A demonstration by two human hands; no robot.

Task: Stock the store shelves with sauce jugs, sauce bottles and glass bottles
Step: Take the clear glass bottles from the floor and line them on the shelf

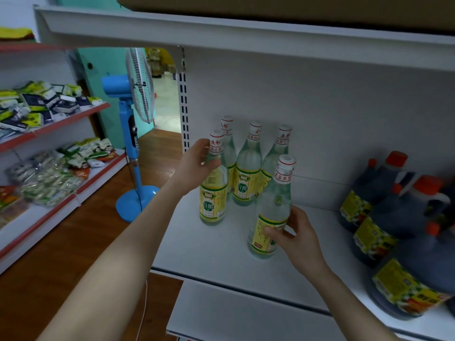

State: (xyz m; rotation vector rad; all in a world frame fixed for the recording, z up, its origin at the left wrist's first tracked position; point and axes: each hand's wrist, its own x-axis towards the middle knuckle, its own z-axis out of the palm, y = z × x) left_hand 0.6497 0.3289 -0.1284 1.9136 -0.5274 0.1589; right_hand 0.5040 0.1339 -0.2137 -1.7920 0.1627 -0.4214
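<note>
Wrapping the left bottle [213, 193] high and the right bottle [272, 212] low, left grip [197, 163] and right grip [295, 235] should keep both upright, labels forward.

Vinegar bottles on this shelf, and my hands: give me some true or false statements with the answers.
1. Five glass vinegar bottles are on the white shelf. True.
2. The left hand is empty. False: it grips the front-left bottle by its neck.
3. The right hand holds the front-right bottle around its label. True.
4. The sauce jugs have blue caps. False: their caps are orange.
</note>
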